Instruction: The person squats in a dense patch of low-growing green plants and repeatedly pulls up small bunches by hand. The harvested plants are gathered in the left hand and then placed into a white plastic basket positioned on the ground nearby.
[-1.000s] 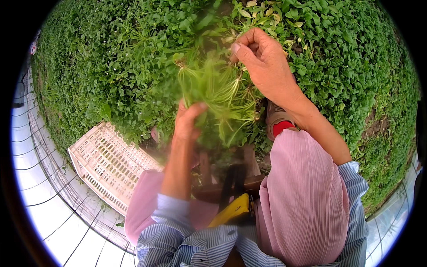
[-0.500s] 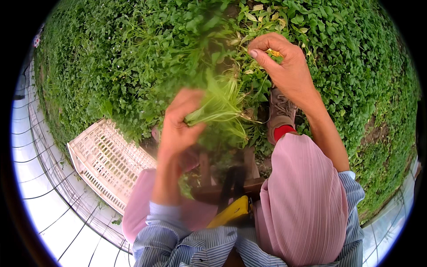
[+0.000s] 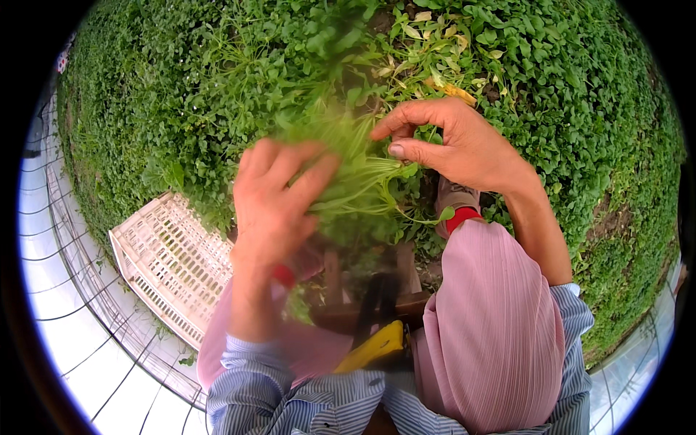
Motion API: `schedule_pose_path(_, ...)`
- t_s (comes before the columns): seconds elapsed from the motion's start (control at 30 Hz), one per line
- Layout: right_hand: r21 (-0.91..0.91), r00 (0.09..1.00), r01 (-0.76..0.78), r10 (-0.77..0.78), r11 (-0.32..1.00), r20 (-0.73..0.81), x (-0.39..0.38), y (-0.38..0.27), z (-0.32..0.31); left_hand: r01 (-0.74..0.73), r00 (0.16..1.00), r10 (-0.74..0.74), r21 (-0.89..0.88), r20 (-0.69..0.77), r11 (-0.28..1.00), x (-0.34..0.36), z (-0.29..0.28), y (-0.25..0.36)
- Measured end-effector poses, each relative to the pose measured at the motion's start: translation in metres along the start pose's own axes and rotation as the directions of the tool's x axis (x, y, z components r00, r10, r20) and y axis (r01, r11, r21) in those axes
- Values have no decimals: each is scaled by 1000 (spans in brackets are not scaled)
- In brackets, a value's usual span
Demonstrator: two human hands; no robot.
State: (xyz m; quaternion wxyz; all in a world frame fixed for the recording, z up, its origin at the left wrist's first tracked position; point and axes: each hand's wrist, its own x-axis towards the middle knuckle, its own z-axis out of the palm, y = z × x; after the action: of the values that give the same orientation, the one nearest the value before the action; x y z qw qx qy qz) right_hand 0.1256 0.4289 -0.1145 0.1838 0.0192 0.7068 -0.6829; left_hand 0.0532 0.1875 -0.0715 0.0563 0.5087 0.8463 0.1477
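Note:
A bunch of leafy greens (image 3: 355, 177) with pale stems spreads between my hands, blurred by motion. My left hand (image 3: 272, 192) lies over its left side, gripping it, with the fingers smeared and partly hiding the leaves. At the right end of the stems is my right hand (image 3: 460, 145). Its index finger and thumb are curved and apart, close to the stems, and nothing shows held between them. A yellowed leaf (image 3: 451, 89) lies on the plants just beyond that hand.
A white slatted plastic crate (image 3: 174, 261) stands at the left. Low green plants (image 3: 565, 130) cover the ground ahead. My pink-clad knees and brown shoe (image 3: 455, 194) frame the near space, where a yellow object (image 3: 373, 348) sits between my legs. White sheeting (image 3: 80, 319) runs along the left.
My right hand has come down and left to the stems, its pinched fingers parting. The left hand has shifted left and turned over the bunch. The yellowed leaf is now more exposed.

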Motion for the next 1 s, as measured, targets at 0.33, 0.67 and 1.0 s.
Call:
schedule_pose_path(0.33, -543, 899, 346, -436, 765, -41, 12, 11, 12, -28, 996, 23, -55, -91, 998, -2, 10, -4)
schedule_pose_path(0.67, 488, 817, 354, -9, 798, -577, 11, 26, 10, -58, 971, 80, 102, -224, 993, -13, 15, -11)
schedule_pose_path(1.0, -300, 867, 256, -356, 919, -349, 0, 7, -2, -174, 954, 222, 231, -200, 957, -7, 2, -4)
